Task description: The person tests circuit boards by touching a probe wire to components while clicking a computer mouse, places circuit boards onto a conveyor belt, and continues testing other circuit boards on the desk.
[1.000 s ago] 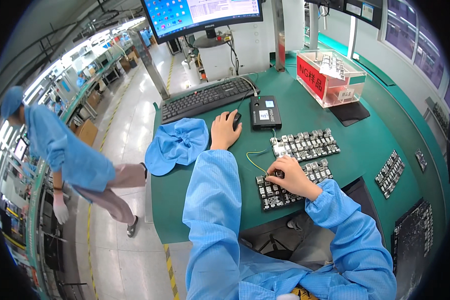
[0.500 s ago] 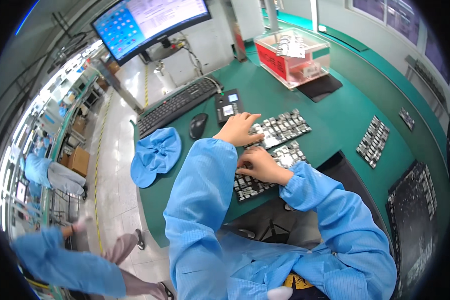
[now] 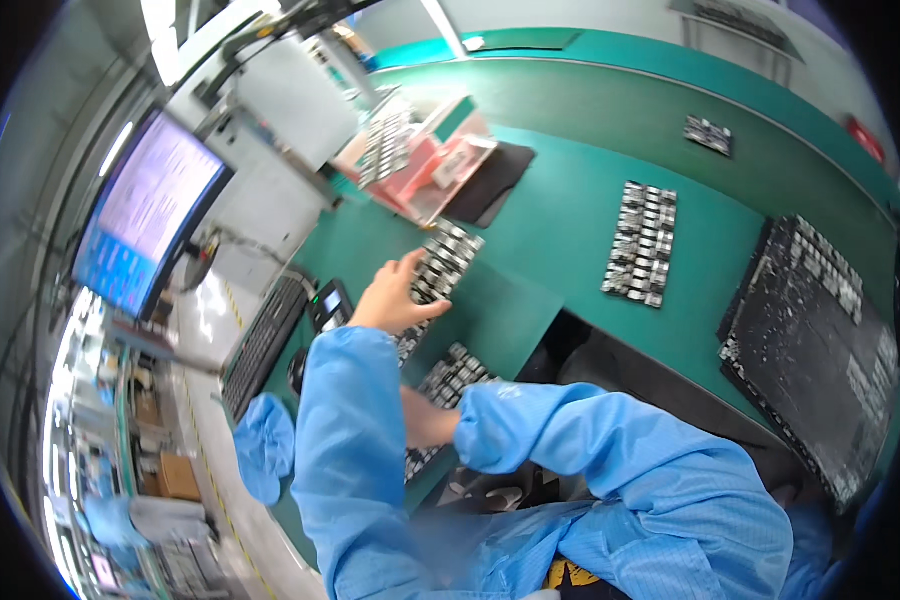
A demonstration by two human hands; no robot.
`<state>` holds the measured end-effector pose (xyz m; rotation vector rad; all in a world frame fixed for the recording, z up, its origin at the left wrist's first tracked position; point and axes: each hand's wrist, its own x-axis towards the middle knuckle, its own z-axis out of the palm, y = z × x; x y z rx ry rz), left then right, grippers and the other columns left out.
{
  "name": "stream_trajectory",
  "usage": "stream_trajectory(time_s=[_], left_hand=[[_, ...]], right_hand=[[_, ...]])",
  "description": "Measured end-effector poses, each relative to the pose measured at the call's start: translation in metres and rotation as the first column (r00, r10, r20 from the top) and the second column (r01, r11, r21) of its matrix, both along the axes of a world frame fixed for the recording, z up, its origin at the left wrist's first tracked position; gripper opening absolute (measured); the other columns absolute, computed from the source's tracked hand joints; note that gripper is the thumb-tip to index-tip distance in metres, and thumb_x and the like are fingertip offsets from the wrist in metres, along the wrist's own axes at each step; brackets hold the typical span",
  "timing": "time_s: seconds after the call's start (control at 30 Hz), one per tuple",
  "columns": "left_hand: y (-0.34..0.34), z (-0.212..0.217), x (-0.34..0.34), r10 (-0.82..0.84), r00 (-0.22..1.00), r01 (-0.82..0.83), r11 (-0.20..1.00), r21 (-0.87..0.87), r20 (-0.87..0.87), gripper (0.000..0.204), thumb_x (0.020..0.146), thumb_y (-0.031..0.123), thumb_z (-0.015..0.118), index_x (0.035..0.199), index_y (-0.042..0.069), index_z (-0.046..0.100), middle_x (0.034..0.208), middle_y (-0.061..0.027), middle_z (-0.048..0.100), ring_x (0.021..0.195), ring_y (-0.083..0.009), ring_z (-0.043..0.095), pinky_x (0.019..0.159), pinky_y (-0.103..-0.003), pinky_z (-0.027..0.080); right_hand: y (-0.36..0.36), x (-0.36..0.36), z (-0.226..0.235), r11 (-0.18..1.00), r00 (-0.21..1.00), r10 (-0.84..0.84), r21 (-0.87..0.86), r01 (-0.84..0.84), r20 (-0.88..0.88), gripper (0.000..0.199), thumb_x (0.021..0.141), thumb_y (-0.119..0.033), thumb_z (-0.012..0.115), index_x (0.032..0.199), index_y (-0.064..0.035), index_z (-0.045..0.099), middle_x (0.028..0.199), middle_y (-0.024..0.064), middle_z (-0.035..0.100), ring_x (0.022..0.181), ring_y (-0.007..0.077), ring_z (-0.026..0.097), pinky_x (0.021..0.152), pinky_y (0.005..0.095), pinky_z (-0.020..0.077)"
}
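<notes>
My left hand [image 3: 392, 297] lies over the left part of the farther circuit board panel [image 3: 454, 250], a strip packed with silver parts. Its fingers and thumb are apart, and they touch the panel. Nearer to me is a second circuit board panel [image 3: 456, 370] of the same kind. Over that one is my right hand [image 3: 428, 420], smeared by motion. My left sleeve hides its fingers, so I cannot see whether they grip the panel.
Another panel [image 3: 642, 243] and a small board [image 3: 709, 135] lie to the right. A worn black tray [image 3: 820, 350] stands at far right. Behind are a clear-and-red box [image 3: 425, 170] and a black pad [image 3: 492, 185]. Leftward are a keyboard [image 3: 265, 345], monitor [image 3: 150, 220] and blue cap [image 3: 264, 446].
My view has swung to the right. My left hand has shifted along the farther panel, its thumb now spread away from the fingers. My right hand has slipped partly behind my left sleeve.
</notes>
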<state>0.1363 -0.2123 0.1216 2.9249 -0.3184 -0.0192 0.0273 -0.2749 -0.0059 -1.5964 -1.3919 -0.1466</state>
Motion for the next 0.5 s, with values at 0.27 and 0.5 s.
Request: stream_trajectory(time_s=[0.27, 0.5], left_hand=[[-0.146, 0.017, 0.145, -0.129, 0.95, -0.218, 0.386, -0.897, -0.286, 0.066, 0.098, 0.05, 0.05, 0.15, 0.014, 0.032, 0.118, -0.009, 0.059, 0.104, -0.0224, 0.061, 0.091, -0.039, 0.049], [-0.279, -0.067, 0.271, -0.358, 0.842, -0.5, -0.24, -0.832, -0.403, 0.051, 0.095, 0.043, 0.04, 0.13, 0.006, 0.046, 0.13, -0.0174, 0.051, 0.115, -0.0386, 0.054, 0.087, -0.051, 0.048]], right_hand=[[-0.07, 0.06, -0.018, 0.987, 0.98, -0.135, -0.111, 0.119, -0.148, 0.031, 0.089, -0.02, 0.054, 0.114, -0.0055, 0.064, 0.121, 0.018, 0.062, 0.114, 0.0337, 0.057, 0.097, 0.0456, 0.0459], [-0.123, 0.127, -0.045, 0.967, 0.95, -0.246, -0.119, 0.226, -0.195, 0.032, 0.09, -0.022, 0.053, 0.117, -0.0057, 0.062, 0.123, 0.0174, 0.061, 0.115, 0.0332, 0.056, 0.098, 0.0456, 0.0449]])
